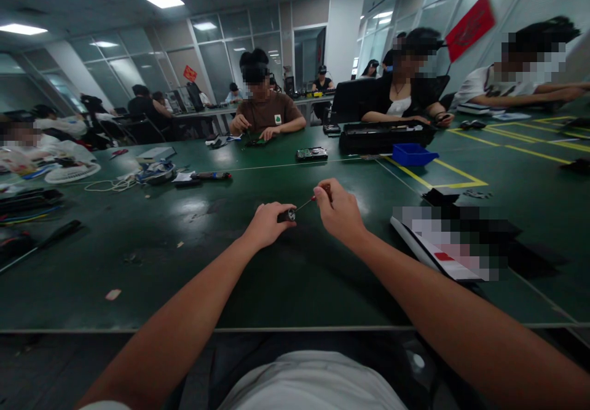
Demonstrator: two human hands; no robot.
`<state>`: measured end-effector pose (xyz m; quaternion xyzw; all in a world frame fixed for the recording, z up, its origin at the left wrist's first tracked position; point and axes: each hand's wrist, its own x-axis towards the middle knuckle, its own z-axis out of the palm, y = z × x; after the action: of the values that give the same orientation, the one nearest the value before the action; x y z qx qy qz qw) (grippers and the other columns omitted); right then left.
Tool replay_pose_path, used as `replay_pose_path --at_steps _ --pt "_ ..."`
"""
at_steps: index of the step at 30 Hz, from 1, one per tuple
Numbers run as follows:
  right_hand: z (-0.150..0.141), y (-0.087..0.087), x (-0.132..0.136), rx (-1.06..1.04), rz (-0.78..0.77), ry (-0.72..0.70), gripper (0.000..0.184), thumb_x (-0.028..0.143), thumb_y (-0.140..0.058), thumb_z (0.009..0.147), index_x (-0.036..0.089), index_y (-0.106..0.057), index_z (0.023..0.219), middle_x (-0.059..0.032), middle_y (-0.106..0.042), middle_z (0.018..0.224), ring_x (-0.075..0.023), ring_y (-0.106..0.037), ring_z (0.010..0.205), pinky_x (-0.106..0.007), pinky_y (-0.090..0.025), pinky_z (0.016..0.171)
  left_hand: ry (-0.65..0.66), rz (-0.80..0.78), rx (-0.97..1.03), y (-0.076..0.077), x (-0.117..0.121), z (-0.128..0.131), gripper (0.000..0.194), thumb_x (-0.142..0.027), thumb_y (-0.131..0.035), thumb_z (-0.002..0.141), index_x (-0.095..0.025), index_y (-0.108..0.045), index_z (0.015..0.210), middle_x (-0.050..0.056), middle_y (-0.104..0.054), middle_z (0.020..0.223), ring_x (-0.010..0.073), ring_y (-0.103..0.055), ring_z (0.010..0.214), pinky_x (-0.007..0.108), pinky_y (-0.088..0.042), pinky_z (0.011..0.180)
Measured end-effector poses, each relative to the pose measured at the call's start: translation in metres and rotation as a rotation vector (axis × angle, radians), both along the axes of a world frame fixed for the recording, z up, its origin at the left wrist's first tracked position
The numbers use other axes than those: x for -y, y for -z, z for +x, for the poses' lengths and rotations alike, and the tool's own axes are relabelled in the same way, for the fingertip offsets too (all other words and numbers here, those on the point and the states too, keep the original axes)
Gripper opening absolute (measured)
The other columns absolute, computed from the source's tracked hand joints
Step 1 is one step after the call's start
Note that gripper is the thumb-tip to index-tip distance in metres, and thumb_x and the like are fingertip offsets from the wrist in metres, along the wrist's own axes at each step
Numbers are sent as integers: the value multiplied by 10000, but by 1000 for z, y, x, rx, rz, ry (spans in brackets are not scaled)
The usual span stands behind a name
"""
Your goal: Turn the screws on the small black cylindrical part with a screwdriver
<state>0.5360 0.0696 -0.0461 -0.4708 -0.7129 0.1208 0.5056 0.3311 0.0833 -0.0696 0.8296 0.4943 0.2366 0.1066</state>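
Note:
My left hand [267, 224] is closed around a small dark cylindrical part [288, 215] with a shiny round end, held just above the green table [230, 275]. My right hand [338, 210] pinches a thin screwdriver [310, 200] with a red handle. Its metal tip points left and meets the shiny end of the part. Both forearms reach out over the table's near edge.
A blurred-out flat item with a white edge [428, 253] lies right of my hands. Farther off are a hard drive [312, 153], a blue bin [412, 153], a black case [385, 134] and cables [115, 182]. Other people sit around the table.

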Motion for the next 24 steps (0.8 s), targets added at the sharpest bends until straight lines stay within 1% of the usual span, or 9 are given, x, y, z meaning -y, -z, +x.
replay_pose_path --at_steps 7,13,16,19,24 --pt "-3 0 0 23 -33 -45 220 393 -442 965 214 -563 921 -45 -674 762 -194 -600 651 -318 -395 633 12 -4 -7 -1 0 1 403 -314 -727 834 -251 -685 1230 65 -697 1113 253 -613 1046 394 -433 928" --pt "-1 1 -3 75 -23 9 212 374 -440 964 209 -567 924 -59 -681 783 -202 -604 667 -323 -390 634 -9 -20 -16 2 -2 -1 423 -299 -725 834 -239 -675 1250 71 -696 1123 257 -615 1060 409 -428 969" --pt "1 2 -4 76 -28 28 222 380 -434 972 209 -567 924 -56 -677 782 -203 -605 668 -325 -385 631 -23 -37 27 4 -3 -2 408 -306 -717 840 -233 -676 1239 75 -692 1142 253 -620 1070 397 -440 973" --pt "2 1 -5 56 -34 37 229 389 -426 977 212 -562 927 -55 -674 782 -208 -609 679 -326 -382 629 -55 -53 91 2 -3 -1 358 -316 -708 845 -217 -686 1188 77 -693 1123 245 -630 1043 375 -467 938" --pt "2 -2 -3 8 -25 67 221 387 -422 969 218 -552 913 -61 -673 781 -216 -608 690 -333 -383 641 -120 -33 207 -3 -2 2 282 -267 -715 831 -189 -679 1100 76 -695 1121 234 -632 1035 363 -484 936"
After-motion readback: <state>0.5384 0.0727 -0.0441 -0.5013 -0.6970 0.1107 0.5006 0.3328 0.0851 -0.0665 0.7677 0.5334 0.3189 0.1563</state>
